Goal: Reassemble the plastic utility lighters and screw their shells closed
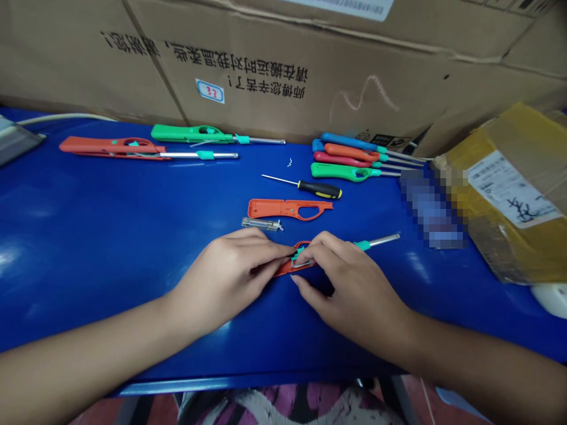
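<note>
An opened orange stick lighter (pixel 287 269) lies on the blue table, its teal trigger part (pixel 300 254) and a bent wire showing between my hands. My left hand (pixel 234 268) pinches at the handle and trigger area. From the other side, my right hand (pixel 349 274) has its curled fingers on the trigger area, the thumb lower down by the shell's near edge. A metal tube (pixel 384 239) sticks out past my right hand. Just beyond are the loose orange half shell (pixel 270 208) and a clear fuel tank (pixel 261 224). My fingers hide much of the lighter.
A black-and-yellow screwdriver (pixel 319 189) and small screws (pixel 290 162) lie farther back. Several lighters, including a green one (pixel 339 172), are grouped at right. Another green lighter (pixel 177 133) and an orange one (pixel 95 146) lie at left. Cardboard boxes (pixel 266 35) border the back and right.
</note>
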`<state>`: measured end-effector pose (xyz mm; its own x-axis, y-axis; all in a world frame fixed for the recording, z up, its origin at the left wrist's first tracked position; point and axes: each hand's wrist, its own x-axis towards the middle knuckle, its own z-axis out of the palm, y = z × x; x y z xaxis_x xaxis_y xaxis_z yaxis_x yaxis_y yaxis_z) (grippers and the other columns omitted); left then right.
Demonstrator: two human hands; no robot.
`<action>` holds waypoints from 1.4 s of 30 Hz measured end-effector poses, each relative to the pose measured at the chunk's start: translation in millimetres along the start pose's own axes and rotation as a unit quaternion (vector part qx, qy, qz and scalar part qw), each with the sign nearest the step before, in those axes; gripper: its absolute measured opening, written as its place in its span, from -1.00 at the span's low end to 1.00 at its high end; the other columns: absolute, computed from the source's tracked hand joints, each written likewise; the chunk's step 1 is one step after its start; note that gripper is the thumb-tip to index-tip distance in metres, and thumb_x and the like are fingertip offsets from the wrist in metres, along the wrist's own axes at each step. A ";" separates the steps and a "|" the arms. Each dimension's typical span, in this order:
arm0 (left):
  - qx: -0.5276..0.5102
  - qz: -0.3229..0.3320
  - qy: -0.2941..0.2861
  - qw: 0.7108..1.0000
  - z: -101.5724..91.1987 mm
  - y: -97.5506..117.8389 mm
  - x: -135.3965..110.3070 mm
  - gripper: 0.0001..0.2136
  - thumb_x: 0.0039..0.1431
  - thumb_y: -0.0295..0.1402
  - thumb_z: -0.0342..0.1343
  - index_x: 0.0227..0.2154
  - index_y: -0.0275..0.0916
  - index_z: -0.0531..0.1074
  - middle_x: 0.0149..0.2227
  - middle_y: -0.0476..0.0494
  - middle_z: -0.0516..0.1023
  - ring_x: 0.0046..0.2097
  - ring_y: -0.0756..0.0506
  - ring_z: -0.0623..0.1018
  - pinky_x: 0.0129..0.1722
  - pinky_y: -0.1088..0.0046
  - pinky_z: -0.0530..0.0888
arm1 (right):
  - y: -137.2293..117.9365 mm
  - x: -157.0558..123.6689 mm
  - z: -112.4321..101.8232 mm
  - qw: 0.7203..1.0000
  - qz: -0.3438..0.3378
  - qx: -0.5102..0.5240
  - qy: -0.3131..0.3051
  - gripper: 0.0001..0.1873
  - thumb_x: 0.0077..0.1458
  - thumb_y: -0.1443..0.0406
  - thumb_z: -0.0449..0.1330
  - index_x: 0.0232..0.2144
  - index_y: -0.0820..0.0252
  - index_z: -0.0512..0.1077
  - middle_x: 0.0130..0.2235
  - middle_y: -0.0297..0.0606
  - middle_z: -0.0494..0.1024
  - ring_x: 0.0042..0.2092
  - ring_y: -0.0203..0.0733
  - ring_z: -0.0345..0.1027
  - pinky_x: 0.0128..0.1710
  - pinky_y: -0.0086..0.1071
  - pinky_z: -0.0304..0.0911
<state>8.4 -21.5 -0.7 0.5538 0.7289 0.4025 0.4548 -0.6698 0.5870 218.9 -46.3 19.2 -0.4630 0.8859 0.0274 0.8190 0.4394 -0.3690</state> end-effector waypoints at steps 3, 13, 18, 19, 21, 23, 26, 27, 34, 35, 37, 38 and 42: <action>0.011 0.006 -0.005 1.000 -1.3 1.1 0.6 -0.84 0.33 -0.47 0.14 -0.12 -0.23 0.60 -0.29 -0.07 0.68 -0.28 -0.07 0.62 -0.25 0.37 0.57 | 6.9 2.0 -9.1 0.998 -0.003 0.063 -0.001 -0.92 0.23 0.31 0.19 -0.20 0.12 0.42 -0.13 -0.26 0.52 -0.11 -0.11 0.41 -0.13 -0.20 0.28; 0.054 0.030 -0.028 0.998 -1.1 0.5 -1.0 -0.87 0.34 -0.46 0.12 -0.13 -0.26 0.56 -0.15 -0.12 0.67 -0.14 -0.13 0.62 -0.10 0.26 0.57 | 31.8 -1.1 -38.2 0.994 -0.084 -0.062 -0.039 -0.82 0.31 0.32 0.13 -0.29 0.13 0.53 -0.23 -0.27 0.50 -0.17 -0.13 0.38 -0.18 -0.20 0.22; 0.052 0.023 -0.033 0.998 -1.1 0.5 -1.0 -0.85 0.34 -0.48 0.10 -0.12 -0.24 0.54 -0.13 -0.11 0.66 -0.12 -0.13 0.62 -0.10 0.27 0.56 | 34.5 -3.0 -38.4 0.992 -0.088 -0.081 -0.028 -0.77 0.33 0.32 0.12 -0.28 0.13 0.58 -0.25 -0.24 0.50 -0.21 -0.15 0.37 -0.20 -0.23 0.19; 0.050 0.024 -0.036 0.998 -1.5 0.5 -0.7 -0.85 0.34 -0.48 0.10 -0.13 -0.24 0.55 -0.13 -0.11 0.66 -0.12 -0.13 0.62 -0.10 0.26 0.56 | 35.5 -3.7 -39.0 0.992 -0.091 -0.079 -0.028 -0.77 0.33 0.32 0.12 -0.28 0.12 0.59 -0.26 -0.24 0.51 -0.21 -0.16 0.37 -0.21 -0.24 0.18; 0.049 0.027 -0.040 0.998 -2.2 0.4 0.0 -0.85 0.34 -0.47 0.10 -0.13 -0.23 0.56 -0.12 -0.10 0.66 -0.11 -0.14 0.62 -0.09 0.25 0.56 | 37.0 -5.3 -40.9 0.991 -0.103 -0.077 -0.034 -0.78 0.32 0.32 0.14 -0.26 0.09 0.60 -0.29 -0.27 0.52 -0.23 -0.17 0.36 -0.22 -0.25 0.16; 0.048 0.030 -0.045 0.997 -2.6 0.0 0.7 -0.85 0.34 -0.46 0.11 -0.13 -0.21 0.57 -0.11 -0.09 0.67 -0.11 -0.14 0.62 -0.09 0.24 0.55 | 37.0 -7.1 -42.9 0.989 -0.118 -0.082 -0.039 -0.80 0.31 0.32 0.16 -0.26 0.08 0.60 -0.33 -0.30 0.52 -0.27 -0.17 0.35 -0.24 -0.25 0.13; 0.046 0.031 -0.052 0.997 -2.8 -0.5 1.0 -0.83 0.34 -0.45 0.12 -0.09 -0.20 0.57 -0.11 -0.07 0.67 -0.14 -0.14 0.61 -0.11 0.25 0.55 | 34.5 -8.9 -45.0 0.987 -0.131 -0.088 -0.039 -0.83 0.30 0.32 0.18 -0.29 0.10 0.59 -0.37 -0.33 0.55 -0.34 -0.20 0.33 -0.28 -0.25 0.11; 0.045 0.031 -0.053 0.997 -2.8 -0.7 0.9 -0.82 0.34 -0.45 0.12 -0.08 -0.20 0.56 -0.11 -0.07 0.67 -0.14 -0.13 0.61 -0.12 0.26 0.55 | 33.4 -9.1 -45.2 0.987 -0.132 -0.086 -0.041 -0.83 0.30 0.33 0.18 -0.29 0.11 0.59 -0.36 -0.34 0.57 -0.35 -0.20 0.35 -0.28 -0.25 0.11; 0.048 0.032 -0.059 0.997 -4.0 -1.6 -0.9 -0.78 0.35 -0.46 0.11 -0.02 -0.18 0.54 -0.08 -0.08 0.65 -0.10 -0.14 0.59 -0.10 0.27 0.53 | 28.4 -11.2 -38.2 0.987 -0.132 -0.064 -0.059 -0.82 0.33 0.30 0.14 -0.17 0.11 0.57 -0.22 -0.32 0.70 -0.22 -0.12 0.57 -0.16 -0.20 0.23; 0.048 0.032 -0.060 0.997 -4.0 -1.6 -0.8 -0.78 0.35 -0.47 0.10 -0.02 -0.18 0.54 -0.08 -0.08 0.65 -0.09 -0.14 0.59 -0.10 0.27 0.53 | 28.1 -11.8 -36.6 0.987 -0.135 -0.063 -0.055 -0.81 0.34 0.29 0.13 -0.15 0.11 0.56 -0.20 -0.32 0.70 -0.22 -0.12 0.58 -0.16 -0.20 0.23; 0.047 0.030 -0.062 0.997 -3.9 -1.8 -0.6 -0.77 0.35 -0.47 0.10 -0.01 -0.16 0.54 -0.07 -0.08 0.64 -0.08 -0.14 0.59 -0.09 0.27 0.52 | 27.4 -12.5 -33.9 0.987 -0.140 -0.064 -0.048 -0.81 0.36 0.28 0.12 -0.13 0.09 0.55 -0.20 -0.34 0.70 -0.23 -0.13 0.58 -0.19 -0.21 0.23; 0.045 0.028 -0.063 0.997 -3.7 -1.8 -0.4 -0.77 0.35 -0.48 0.09 -0.01 -0.16 0.54 -0.07 -0.08 0.63 -0.08 -0.14 0.58 -0.09 0.28 0.52 | 26.9 -12.8 -32.8 0.986 -0.143 -0.068 -0.048 -0.81 0.36 0.28 0.12 -0.12 0.09 0.54 -0.22 -0.36 0.70 -0.25 -0.13 0.58 -0.22 -0.22 0.23; 0.039 0.022 -0.064 0.997 -3.2 -1.9 -0.4 -0.78 0.35 -0.49 0.08 -0.05 -0.15 0.55 -0.08 -0.08 0.63 -0.08 -0.13 0.58 -0.09 0.28 0.52 | 24.2 -12.9 -30.2 0.984 -0.157 -0.080 -0.042 -0.80 0.36 0.29 0.10 -0.10 0.12 0.53 -0.31 -0.39 0.68 -0.33 -0.17 0.54 -0.29 -0.25 0.19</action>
<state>5.1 -20.0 0.3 0.6570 0.6774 0.3308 0.4781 -0.7137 0.5119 254.9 -42.6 38.0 -0.7219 0.6910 0.0374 0.6716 0.7126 -0.2031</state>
